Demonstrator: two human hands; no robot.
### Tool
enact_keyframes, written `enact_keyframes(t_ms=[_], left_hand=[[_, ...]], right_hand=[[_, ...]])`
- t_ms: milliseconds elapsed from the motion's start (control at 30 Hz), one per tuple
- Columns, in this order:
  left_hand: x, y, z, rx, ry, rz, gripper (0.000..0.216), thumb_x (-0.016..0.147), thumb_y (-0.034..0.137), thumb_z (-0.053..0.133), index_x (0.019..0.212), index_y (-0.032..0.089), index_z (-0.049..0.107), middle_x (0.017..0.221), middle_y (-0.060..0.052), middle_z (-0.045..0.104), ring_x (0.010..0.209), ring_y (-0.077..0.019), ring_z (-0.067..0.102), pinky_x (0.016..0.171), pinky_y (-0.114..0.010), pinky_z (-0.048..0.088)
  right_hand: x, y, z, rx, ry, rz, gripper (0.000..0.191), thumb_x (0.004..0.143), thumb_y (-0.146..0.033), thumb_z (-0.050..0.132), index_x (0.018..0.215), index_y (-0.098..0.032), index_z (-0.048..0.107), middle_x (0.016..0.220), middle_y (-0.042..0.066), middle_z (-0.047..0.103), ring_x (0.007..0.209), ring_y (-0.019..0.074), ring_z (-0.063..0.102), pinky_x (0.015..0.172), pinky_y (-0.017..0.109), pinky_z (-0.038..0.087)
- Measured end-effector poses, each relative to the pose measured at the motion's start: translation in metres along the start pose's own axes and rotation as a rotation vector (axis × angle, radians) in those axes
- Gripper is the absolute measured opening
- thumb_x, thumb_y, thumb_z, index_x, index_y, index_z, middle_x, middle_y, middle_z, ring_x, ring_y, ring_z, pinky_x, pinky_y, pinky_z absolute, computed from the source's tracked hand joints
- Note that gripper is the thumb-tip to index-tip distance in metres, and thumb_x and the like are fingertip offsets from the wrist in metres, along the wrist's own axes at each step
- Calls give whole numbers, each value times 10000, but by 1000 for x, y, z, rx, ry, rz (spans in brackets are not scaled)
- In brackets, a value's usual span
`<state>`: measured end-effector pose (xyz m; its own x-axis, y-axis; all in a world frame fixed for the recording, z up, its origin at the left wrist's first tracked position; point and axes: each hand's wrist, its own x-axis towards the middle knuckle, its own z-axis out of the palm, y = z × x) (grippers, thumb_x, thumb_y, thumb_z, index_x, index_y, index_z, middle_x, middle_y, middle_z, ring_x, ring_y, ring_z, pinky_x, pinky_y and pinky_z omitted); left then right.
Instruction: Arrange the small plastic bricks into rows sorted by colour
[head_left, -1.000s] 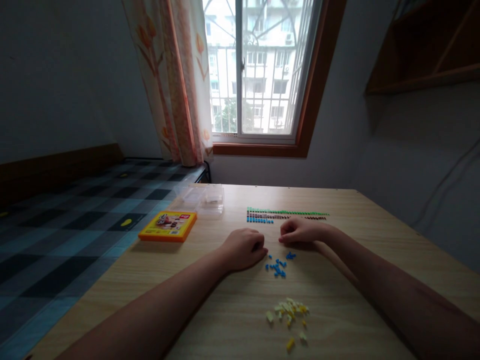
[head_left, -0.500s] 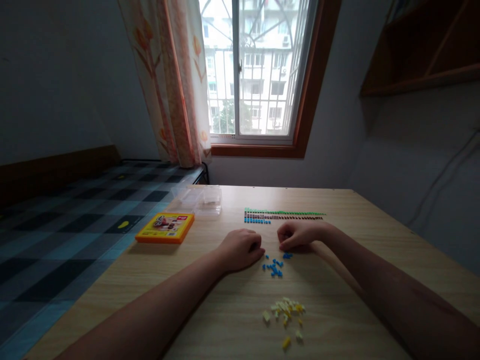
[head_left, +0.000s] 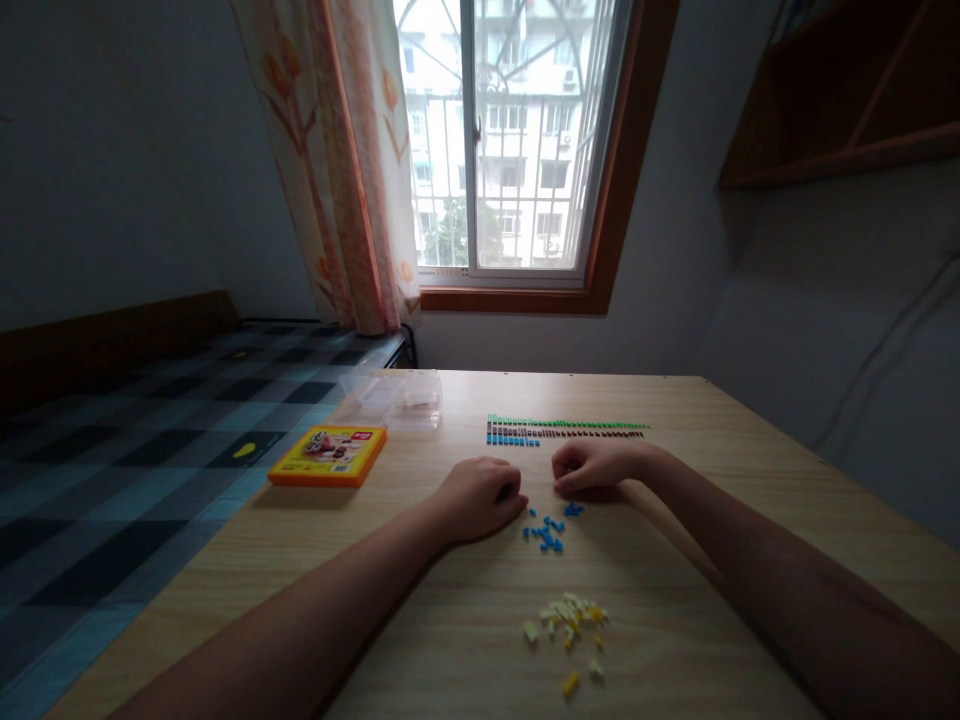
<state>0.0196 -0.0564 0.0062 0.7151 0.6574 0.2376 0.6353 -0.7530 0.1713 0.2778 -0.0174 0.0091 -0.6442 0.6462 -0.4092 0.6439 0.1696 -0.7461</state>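
Note:
My left hand (head_left: 484,497) rests on the table with its fingers curled closed, just left of a loose heap of small blue building bricks (head_left: 550,535). Across from it, my right hand (head_left: 592,467) is also closed, thumb and fingers drawn together, above a few more blue bricks (head_left: 574,510). Whatever either hand may hold is hidden by the fingers. Beyond them, tiny pieces lie in straight lines: a green row (head_left: 570,423) farthest off, a brown row (head_left: 562,434) in the middle, and a shorter blue row (head_left: 514,441) nearest.
Pale and bright yellow bricks (head_left: 571,612) are scattered nearer me on the wooden table (head_left: 450,640). To the left lie a flat orange-yellow box (head_left: 328,456) and clear plastic trays (head_left: 394,400). A bed (head_left: 150,440) with a checked cover adjoins the table's left side.

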Motion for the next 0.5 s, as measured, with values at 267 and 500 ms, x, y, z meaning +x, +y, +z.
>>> enact_keyframes(t_ms=[267, 500], left_hand=[[1, 0, 1, 7, 2, 4, 224, 836, 374, 564, 700, 196, 568, 724, 0, 620, 676, -140, 523, 598, -247, 320], [1, 0, 0, 13, -9, 3, 221, 837, 377, 562, 708, 198, 579, 730, -2, 623, 678, -141, 523, 602, -251, 329]], right_hand=[[1, 1, 2, 6, 35, 23, 424, 775, -565, 661, 839, -149, 611, 621, -12, 581, 456, 81, 503, 380, 172, 378], [1, 0, 2, 2, 35, 18, 429, 773, -566, 663, 837, -144, 614, 608, -15, 571, 456, 79, 501, 375, 165, 371]])
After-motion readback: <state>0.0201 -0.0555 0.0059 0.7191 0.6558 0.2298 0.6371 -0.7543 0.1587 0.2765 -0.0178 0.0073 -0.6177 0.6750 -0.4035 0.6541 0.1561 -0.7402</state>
